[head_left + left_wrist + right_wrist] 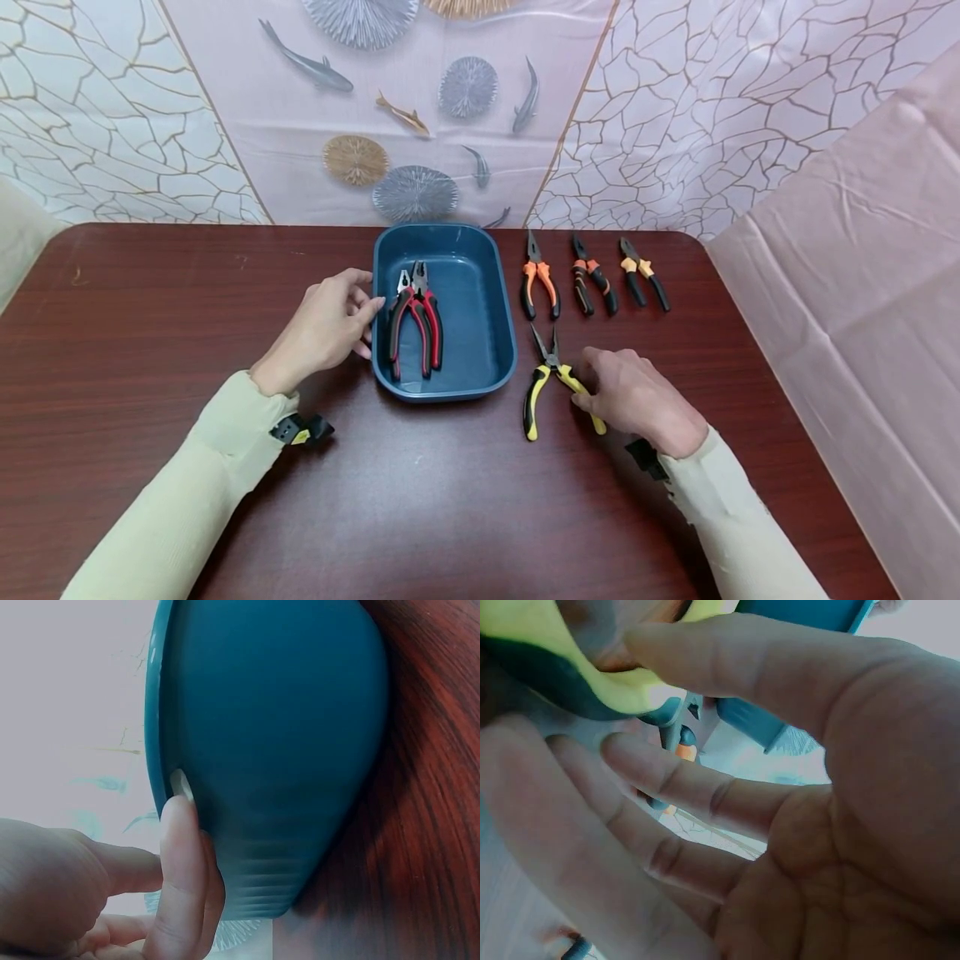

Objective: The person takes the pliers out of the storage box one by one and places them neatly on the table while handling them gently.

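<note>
At the left side of a blue tray (474,333), my left hand (318,325) pinches the rim, thumb at the edge and fingers against the outer wall (277,735). Two pairs of red-and-black pliers (431,329) lie side by side in the tray's left half. To the right of the tray, yellow-and-black long-nose pliers (536,402) lie on the table with jaws and handles spread. My right hand (641,396) is at their right handle, thumb and fingers on either side. In the right wrist view those fingers (705,799) are loosely bent, with space between them and the handle (611,686).
Behind the yellow pliers, a row holds orange-and-black long-nose pliers (541,279), black-and-orange pliers (594,279) and yellow-orange-and-black pliers (643,271). They lie near the back edge of the brown table (420,500). Patterned cloth (465,125) hangs behind it.
</note>
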`<state>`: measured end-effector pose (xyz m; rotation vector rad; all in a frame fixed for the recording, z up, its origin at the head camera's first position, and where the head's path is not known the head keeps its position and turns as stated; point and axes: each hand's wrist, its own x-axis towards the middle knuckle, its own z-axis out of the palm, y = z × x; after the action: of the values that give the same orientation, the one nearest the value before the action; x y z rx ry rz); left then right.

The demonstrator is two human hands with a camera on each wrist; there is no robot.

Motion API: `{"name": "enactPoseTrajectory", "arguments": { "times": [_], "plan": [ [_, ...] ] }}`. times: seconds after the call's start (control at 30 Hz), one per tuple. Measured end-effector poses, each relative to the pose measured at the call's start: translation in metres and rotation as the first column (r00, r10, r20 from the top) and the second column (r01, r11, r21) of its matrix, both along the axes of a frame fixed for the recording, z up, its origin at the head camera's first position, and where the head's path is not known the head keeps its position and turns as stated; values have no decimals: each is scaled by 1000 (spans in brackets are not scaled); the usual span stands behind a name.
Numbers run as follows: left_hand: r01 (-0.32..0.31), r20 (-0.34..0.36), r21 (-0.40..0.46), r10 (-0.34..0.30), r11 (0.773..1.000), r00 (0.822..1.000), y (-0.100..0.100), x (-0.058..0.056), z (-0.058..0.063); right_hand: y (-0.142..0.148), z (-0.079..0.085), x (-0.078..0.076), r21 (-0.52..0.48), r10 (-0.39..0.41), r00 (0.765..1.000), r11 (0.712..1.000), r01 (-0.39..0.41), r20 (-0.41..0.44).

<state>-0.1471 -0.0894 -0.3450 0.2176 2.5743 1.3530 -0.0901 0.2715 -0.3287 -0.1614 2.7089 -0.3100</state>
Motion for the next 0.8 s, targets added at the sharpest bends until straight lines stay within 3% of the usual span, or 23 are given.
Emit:
{"name": "enactPoseTrajectory", "arguments": {
  "times": [0.2,0.3,0.53,0.8],
  "plan": [
    [-1,3,5,1,1000,1000,0,-1,-1,0,4,0,-11,-22,999,1000,22,-45],
    [-5,-3,0,5,1000,1000,-1,-1,0,-2,5,-1,-25,-4,994,1000,1,-107],
    [-12,-8,-9,12,1000,1000,-1,0,1,-11,12,-5,-85,33,959,995,-59,-280],
    [-5,-8,-12,5,1000,1000,0,0,0,-41,29,-15,-145,129,948,974,-177,-292]
  ]
}}
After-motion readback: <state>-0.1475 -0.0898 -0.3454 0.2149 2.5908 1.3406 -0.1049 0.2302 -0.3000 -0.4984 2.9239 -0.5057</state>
